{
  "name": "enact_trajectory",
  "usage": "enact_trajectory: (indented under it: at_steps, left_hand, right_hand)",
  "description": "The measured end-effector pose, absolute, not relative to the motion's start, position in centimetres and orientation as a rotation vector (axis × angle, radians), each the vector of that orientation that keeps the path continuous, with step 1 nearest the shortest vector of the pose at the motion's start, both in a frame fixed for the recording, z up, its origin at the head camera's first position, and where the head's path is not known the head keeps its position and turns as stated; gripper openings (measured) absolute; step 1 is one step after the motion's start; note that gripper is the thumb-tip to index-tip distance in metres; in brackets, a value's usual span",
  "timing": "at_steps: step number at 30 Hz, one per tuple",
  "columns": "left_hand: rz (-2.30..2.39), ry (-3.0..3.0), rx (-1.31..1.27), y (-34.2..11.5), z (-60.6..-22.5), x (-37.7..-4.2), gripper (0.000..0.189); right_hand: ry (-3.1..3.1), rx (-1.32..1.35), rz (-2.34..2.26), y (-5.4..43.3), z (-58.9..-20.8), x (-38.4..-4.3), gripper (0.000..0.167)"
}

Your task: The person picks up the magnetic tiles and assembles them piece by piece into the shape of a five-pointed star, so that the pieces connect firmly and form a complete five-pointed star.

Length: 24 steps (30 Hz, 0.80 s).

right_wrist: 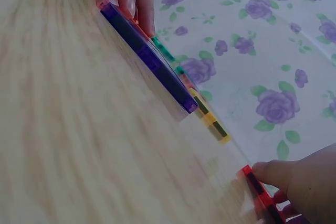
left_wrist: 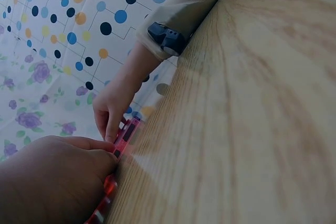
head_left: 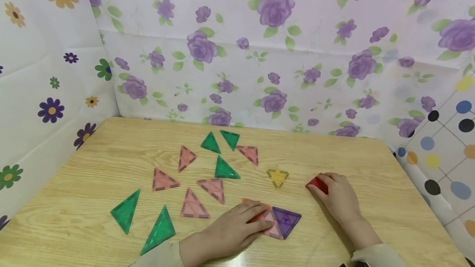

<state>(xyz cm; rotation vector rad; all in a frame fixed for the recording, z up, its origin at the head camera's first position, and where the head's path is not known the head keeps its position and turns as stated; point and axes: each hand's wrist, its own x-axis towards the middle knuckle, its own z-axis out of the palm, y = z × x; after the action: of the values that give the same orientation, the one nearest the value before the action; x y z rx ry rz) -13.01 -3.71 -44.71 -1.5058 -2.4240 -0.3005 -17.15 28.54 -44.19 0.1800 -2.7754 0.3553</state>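
In the head view my left hand (head_left: 233,226) rests its fingers on a pink triangular magnetic tile (head_left: 273,231) and on red and orange tiles mostly hidden beneath them. A purple triangular tile (head_left: 286,220) adjoins the pink one on the right. My right hand (head_left: 340,201) pinches a red magnetic tile (head_left: 313,184) between thumb and fingers, farther right. The right wrist view shows the red tile (right_wrist: 258,187) at the thumb, tilted on the picture's lower right. Just beyond the purple tile lies a yellow triangular tile (head_left: 277,178), which neither hand touches.
Several loose pink tiles (head_left: 194,204) lie left of centre. Green triangular tiles are spread among and beside them, one large green tile (head_left: 160,232) near my left sleeve. Flowered cloth (head_left: 237,73) stands behind the wooden table (head_left: 81,201), with patterned cloth on both sides.
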Motion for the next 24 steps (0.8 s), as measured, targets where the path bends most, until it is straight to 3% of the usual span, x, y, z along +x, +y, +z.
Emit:
enact_trajectory:
  at_steps: [24]
  left_hand:
    - [-0.258, -2.464, -1.504, -3.7, -44.6, -12.6, 0.039]
  right_hand:
    - [-2.780, 0.304, 0.390, 24.9, -43.9, -15.4, 0.047]
